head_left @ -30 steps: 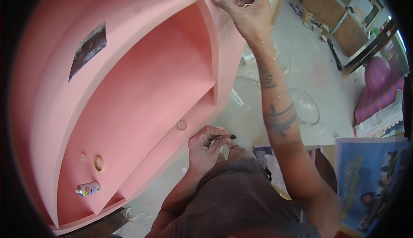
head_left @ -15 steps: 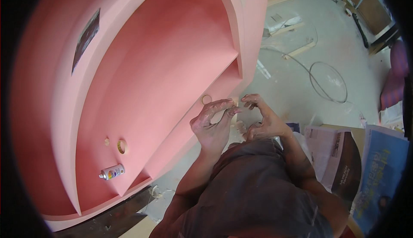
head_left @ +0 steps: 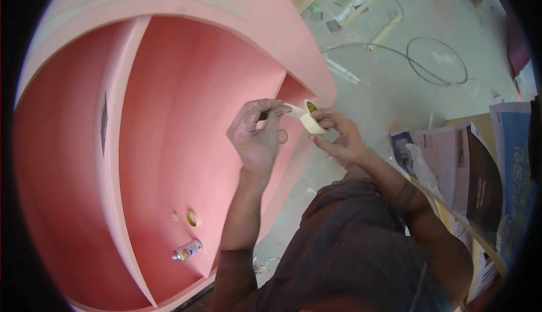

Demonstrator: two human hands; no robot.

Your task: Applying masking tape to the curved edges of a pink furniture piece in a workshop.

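Note:
A roll of pale masking tape (head_left: 311, 124) is gripped at its rim by the thumb and fingers of my right hand (head_left: 342, 137). From it a short strip of tape (head_left: 294, 110) runs left to my left hand (head_left: 254, 134), whose thumb and fingers pinch its free end. Both hands are smudged with pink and whitish dust. They hover over the right-hand edge of a large pink curved shell with compartments (head_left: 186, 114). A thin ring (head_left: 283, 136), perhaps a tape roll, lies in the shell beside my left hand.
Inside the shell lie a spray can (head_left: 187, 250), another tape roll (head_left: 192, 218) and a small crumpled scrap (head_left: 174, 216). A looped cable (head_left: 437, 58) and wooden strips (head_left: 387, 31) lie on the dusty floor. Newspaper sheets (head_left: 446, 154) stand at the right.
Both hands have moved forward, the left one also leftward over the shell. The roll and its pulled strip now show clearly between them. The view has shifted over the shell.

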